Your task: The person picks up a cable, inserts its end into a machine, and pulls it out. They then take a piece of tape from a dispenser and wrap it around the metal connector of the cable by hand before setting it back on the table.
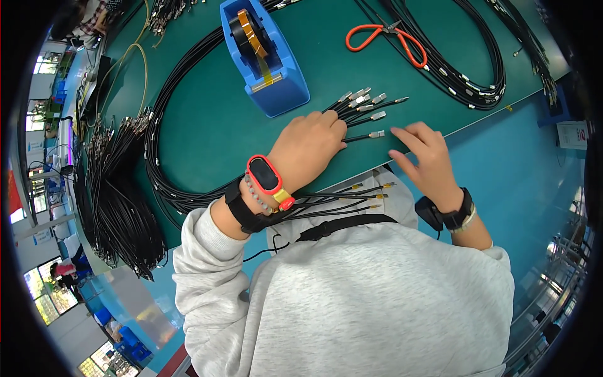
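Several thin black cables with silver metal connectors point(360, 99) fan out to the right from under my left hand point(309, 143). That hand is closed over the bundle at the table's near edge, its fingertips curled down on the cables. One cable's connector point(377, 134) sticks out apart from the others, pointing toward my right hand point(424, 156). My right hand hovers just right of it, thumb and fingers parted, with nothing between them. Below the table edge, the cables' other ends with gold-coloured tips point(377, 197) hang over my lap.
A blue tape dispenser point(276, 94) with amber tape stands beyond my left hand. Red-handled cutters point(419, 53) lie at the far right by coiled black cables point(496, 75). A long cable loop point(152, 147) curves around the left, beside thick cable bundles point(119, 201) on the green table point(207, 119).
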Action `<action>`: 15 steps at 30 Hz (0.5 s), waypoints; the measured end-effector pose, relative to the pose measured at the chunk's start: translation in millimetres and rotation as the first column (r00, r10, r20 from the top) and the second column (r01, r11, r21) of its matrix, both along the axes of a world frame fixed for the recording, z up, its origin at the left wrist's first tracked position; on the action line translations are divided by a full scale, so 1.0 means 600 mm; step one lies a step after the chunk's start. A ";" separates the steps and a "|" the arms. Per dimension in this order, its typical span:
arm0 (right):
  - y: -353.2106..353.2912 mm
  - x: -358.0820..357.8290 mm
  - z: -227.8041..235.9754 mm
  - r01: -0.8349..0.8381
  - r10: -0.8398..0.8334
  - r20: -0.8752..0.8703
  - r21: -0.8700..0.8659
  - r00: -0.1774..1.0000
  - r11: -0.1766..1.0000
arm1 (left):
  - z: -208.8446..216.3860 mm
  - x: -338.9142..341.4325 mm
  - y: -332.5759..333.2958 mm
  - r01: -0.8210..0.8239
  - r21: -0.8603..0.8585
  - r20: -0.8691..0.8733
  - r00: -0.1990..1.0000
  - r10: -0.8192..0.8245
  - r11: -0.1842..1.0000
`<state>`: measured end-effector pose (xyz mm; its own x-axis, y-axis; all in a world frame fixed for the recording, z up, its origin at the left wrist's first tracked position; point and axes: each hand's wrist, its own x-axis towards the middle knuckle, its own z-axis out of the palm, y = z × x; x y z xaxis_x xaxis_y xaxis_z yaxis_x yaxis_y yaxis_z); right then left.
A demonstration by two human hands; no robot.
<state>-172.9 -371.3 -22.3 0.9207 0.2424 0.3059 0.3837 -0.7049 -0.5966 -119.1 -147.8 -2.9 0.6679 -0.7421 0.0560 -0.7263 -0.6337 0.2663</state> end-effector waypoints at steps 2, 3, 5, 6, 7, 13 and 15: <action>0.003 0.013 0.004 -0.013 0.030 0.174 -0.102 0.984 0.995 | 0.004 0.001 0.001 -0.008 0.015 0.004 1.000 0.008 1.000; 0.001 0.019 0.004 -0.072 0.083 0.142 -0.080 0.986 0.994 | 0.008 -0.005 0.004 -0.069 -0.071 -0.102 0.993 0.062 0.995; 0.001 0.030 0.006 -0.185 0.187 0.075 -0.033 0.979 0.982 | 0.018 -0.018 0.006 -0.209 -0.225 -0.319 0.939 0.131 0.952; 0.004 0.038 0.013 -0.201 0.203 0.084 -0.031 0.976 0.979 | 0.027 -0.021 0.006 -0.222 -0.224 -0.311 0.939 0.146 0.949; 0.007 0.047 0.026 -0.206 0.215 -0.047 0.156 0.975 0.966 | 0.039 -0.025 0.006 -0.196 -0.313 -0.250 0.961 0.119 0.929; 0.061 0.085 0.120 -0.227 0.430 -0.275 0.548 0.860 0.805 | 0.100 -0.025 0.040 0.131 -0.397 0.539 0.834 0.115 0.908; 0.080 0.099 0.146 -0.236 0.472 -0.309 0.571 0.826 0.787 | 0.112 -0.021 0.054 0.138 -0.375 0.596 0.793 0.124 0.917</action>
